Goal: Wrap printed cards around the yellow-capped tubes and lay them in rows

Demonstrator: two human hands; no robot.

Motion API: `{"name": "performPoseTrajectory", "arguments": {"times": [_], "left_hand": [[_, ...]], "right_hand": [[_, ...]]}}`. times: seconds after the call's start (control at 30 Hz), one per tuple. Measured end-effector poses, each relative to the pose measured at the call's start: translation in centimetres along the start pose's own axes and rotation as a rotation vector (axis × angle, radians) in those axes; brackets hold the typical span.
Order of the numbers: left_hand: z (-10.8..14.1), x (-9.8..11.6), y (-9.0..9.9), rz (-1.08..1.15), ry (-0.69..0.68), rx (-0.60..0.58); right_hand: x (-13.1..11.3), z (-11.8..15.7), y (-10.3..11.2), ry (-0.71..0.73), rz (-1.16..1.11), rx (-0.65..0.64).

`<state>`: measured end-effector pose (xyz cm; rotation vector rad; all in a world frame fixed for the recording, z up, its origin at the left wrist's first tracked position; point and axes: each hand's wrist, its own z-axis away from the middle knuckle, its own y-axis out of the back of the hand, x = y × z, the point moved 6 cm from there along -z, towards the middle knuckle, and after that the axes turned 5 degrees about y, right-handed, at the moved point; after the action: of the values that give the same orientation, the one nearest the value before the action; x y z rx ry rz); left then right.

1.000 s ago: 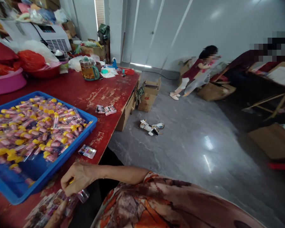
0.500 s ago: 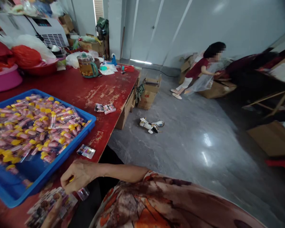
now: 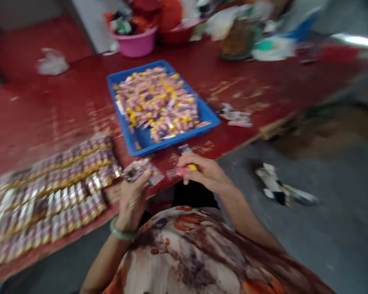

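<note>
In my right hand is a small pink tube with a yellow cap, closed between the fingers near the table's front edge. My left hand, with a green bangle on the wrist, grips a stack of printed packets, thumb on top. Beyond both hands lies a blue tray full of pink, yellow-capped tubes. Rows of packed tubes cover the table to the left. A small packet rests just past my right fingers. The picture is blurred by motion.
More packets lie right of the tray on the red table. At the back stand a pink basin, a glass jug and plastic bags. White-and-black objects are on the grey floor at the right.
The view has swung left, bringing the packed rows and my whole left hand into sight. The far person is out of view. My right hand now shows with the pink tube over the table's edge.
</note>
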<state>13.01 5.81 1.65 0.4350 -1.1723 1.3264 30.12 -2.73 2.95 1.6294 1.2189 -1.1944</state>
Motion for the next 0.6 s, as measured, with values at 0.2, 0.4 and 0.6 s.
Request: {"name": "performPoseTrajectory", "arguments": {"times": [0.2, 0.4, 0.6], "left_hand": [[-0.7, -0.5, 1.5, 0.24, -0.014, 0.126], [-0.3, -1.0, 1.7, 0.371, 0.131, 0.097], [-0.1, -1.3, 1.8, 0.4, 0.178, 0.07]], "right_hand": [[-2.0, 2.2, -2.1, 0.242, 0.23, 0.054], [-2.8, 1.8, -4.1, 0.378, 0.392, 0.157], [-3.1, 1.8, -4.9, 0.525, 0.567, 0.246]]}}
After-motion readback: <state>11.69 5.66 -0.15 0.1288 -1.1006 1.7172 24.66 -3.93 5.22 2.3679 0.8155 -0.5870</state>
